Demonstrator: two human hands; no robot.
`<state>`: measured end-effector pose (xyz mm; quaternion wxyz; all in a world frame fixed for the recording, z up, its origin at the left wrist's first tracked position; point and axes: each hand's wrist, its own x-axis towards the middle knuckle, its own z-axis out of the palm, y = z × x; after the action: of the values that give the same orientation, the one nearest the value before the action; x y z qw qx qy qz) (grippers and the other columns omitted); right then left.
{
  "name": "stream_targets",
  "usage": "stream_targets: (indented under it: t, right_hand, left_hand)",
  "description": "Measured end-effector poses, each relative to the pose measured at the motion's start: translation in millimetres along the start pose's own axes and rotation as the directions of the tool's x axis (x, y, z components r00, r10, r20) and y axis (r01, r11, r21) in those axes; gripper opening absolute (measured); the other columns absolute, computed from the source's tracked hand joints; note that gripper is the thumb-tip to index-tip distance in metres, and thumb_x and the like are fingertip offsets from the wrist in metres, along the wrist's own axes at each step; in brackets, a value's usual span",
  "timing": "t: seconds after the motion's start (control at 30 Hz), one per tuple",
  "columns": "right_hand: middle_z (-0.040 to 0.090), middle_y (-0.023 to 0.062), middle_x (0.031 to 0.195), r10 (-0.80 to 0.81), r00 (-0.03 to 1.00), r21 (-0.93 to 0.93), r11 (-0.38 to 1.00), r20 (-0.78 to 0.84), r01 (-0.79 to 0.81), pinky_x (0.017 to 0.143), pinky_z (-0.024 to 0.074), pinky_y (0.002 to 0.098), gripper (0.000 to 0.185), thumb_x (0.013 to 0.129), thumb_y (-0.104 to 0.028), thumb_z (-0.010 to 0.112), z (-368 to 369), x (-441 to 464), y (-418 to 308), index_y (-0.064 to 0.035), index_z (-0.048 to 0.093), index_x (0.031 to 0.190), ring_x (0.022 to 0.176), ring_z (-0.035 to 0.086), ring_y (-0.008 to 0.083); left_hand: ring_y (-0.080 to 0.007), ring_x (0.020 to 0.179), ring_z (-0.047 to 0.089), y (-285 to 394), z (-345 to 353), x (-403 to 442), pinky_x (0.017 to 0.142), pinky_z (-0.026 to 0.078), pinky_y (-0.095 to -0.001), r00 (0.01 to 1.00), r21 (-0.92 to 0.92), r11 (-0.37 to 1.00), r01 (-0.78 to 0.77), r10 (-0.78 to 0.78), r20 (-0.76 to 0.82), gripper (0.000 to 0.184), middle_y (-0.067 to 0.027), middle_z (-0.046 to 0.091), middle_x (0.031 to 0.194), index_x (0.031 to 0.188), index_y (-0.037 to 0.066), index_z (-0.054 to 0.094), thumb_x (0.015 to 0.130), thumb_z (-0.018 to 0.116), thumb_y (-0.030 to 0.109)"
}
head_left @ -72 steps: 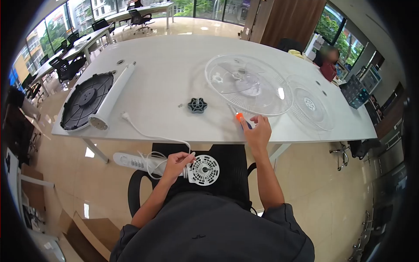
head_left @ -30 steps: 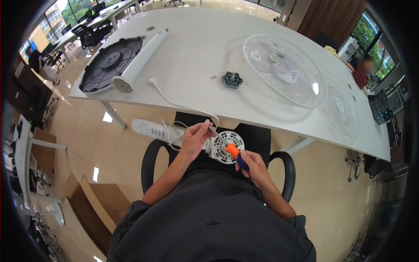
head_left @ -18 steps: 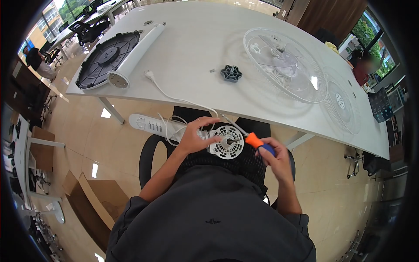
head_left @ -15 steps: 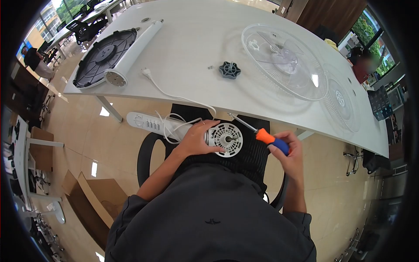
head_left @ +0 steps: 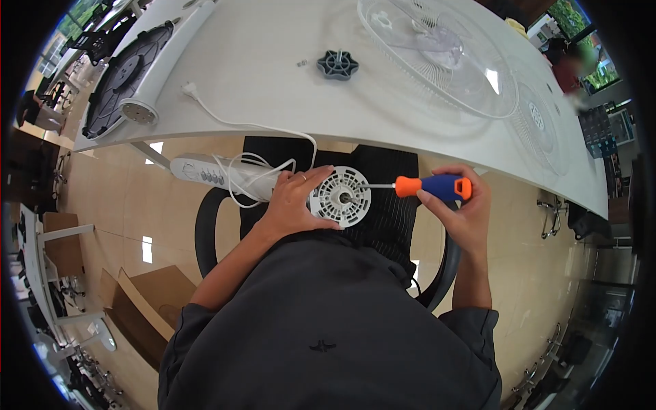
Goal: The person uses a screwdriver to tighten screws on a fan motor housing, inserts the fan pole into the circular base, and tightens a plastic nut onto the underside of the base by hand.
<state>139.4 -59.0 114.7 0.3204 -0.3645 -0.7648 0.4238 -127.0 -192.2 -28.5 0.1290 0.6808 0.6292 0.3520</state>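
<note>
Touching the left hand [head_left: 292,205], the white motor housing [head_left: 340,198] lies rightward.

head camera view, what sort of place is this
Most likely an office or shared workroom: there is a long white table, a black chair with armrests at its edge, and a window with greenery outside.

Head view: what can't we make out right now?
All in the head view:
Screwdriver tip: too small to tell whether it sits in a screw.
Join between slotted white disc and control column: hidden by the left hand.
Clear fan guard: cut off by the top edge.
Metal bits: too small to identify.
</note>
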Motion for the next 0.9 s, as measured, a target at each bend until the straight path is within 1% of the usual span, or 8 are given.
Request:
stream_targets:
  t: [0.03,0.13,0.23,0.3,0.4,0.67,0.73,0.9]
  right_hand:
    - [0.068,0.0024,0.084,0.016,1.0,-0.001,1.0,0.002,-0.016,0.07,0.051,0.023,0.032,0.077,-0.011,0.088,4,2,0,-0.0003,0.069,0.101,0.074,0.062,0.0074]
    - [0.069,0.004,0.083,-0.05,0.999,-0.065,0.997,0.017,0.051,0.069,0.052,0.0241,0.033,0.077,-0.012,0.088,15,9,2,-0.0003,0.069,0.101,0.074,0.064,0.0086]
    - [0.07,0.0065,0.082,-0.103,0.994,-0.075,0.991,0.039,0.106,0.069,0.0529,0.0256,0.033,0.076,-0.013,0.087,24,13,5,-0.0011,0.068,0.1,0.073,0.067,0.012]
    - [0.071,0.0082,0.081,-0.189,0.979,-0.122,0.973,0.078,0.197,0.068,0.0532,0.0273,0.033,0.076,-0.014,0.087,29,16,5,-0.0023,0.068,0.099,0.071,0.069,0.0169]
    - [0.07,0.0085,0.079,-0.196,0.975,-0.177,0.961,0.1,0.211,0.067,0.0532,0.0283,0.032,0.075,-0.013,0.087,33,20,4,-0.003,0.067,0.099,0.069,0.069,0.0197]
    - [0.07,0.0092,0.079,-0.177,0.977,-0.17,0.966,0.122,0.197,0.068,0.0539,0.0295,0.033,0.075,-0.015,0.087,40,22,8,-0.0033,0.067,0.1,0.07,0.07,0.0219]
    - [0.071,0.0095,0.08,-0.185,0.975,-0.173,0.963,0.124,0.204,0.068,0.0541,0.0297,0.033,0.076,-0.015,0.086,41,21,8,-0.0034,0.067,0.1,0.07,0.07,0.0228]
    - [0.072,0.0108,0.082,-0.227,0.964,-0.228,0.94,0.142,0.255,0.068,0.0554,0.0323,0.035,0.076,-0.018,0.087,47,21,1,-0.0036,0.066,0.1,0.073,0.072,0.0271]
  left_hand:
    - [-0.0233,0.108,0.065,-1,1,1,0.095,0.039,-0.0362,1.0,0.026,1.0,-0.011,0.012,-0.017,0.108,-0.0084,0.065,0.138,0.138,0.006,0.059,0.049,0.095,0.055]
    - [-0.0234,0.108,0.065,-3,1,1,0.094,0.039,-0.0361,1.0,0.054,0.998,-0.012,0.013,-0.017,0.109,-0.0088,0.065,0.137,0.139,0.007,0.06,0.049,0.095,0.055]
    - [-0.0235,0.109,0.064,-2,1,1,0.095,0.04,-0.0365,1.0,0.055,0.998,-0.001,0.002,-0.014,0.108,-0.0088,0.064,0.138,0.139,0.007,0.06,0.049,0.095,0.054]
    - [-0.0234,0.109,0.064,-3,1,1,0.095,0.04,-0.0366,1.0,0.052,0.999,-0.003,0.003,-0.012,0.107,-0.0085,0.064,0.138,0.139,0.007,0.06,0.049,0.095,0.053]
    - [-0.0231,0.109,0.064,-4,1,2,0.095,0.04,-0.0365,1.0,0.046,0.999,-0.004,0.005,-0.014,0.107,-0.0078,0.064,0.139,0.138,0.007,0.06,0.049,0.095,0.052]
    - [-0.0216,0.11,0.064,-3,-1,1,0.094,0.04,-0.0357,1.0,0.046,0.999,0.007,-0.007,-0.008,0.106,-0.0063,0.064,0.14,0.138,0.007,0.061,0.048,0.096,0.051]
    - [-0.0224,0.111,0.064,-3,0,0,0.098,0.039,-0.0405,1.0,0.022,1.0,0.018,-0.018,0.001,0.106,-0.0036,0.06,0.144,0.136,0.007,0.06,0.048,0.093,0.055]
    - [-0.0229,0.111,0.064,-4,0,-1,0.098,0.039,-0.0409,1.0,0.034,0.999,0.017,-0.017,0.001,0.105,-0.0039,0.06,0.144,0.136,0.007,0.06,0.048,0.094,0.054]
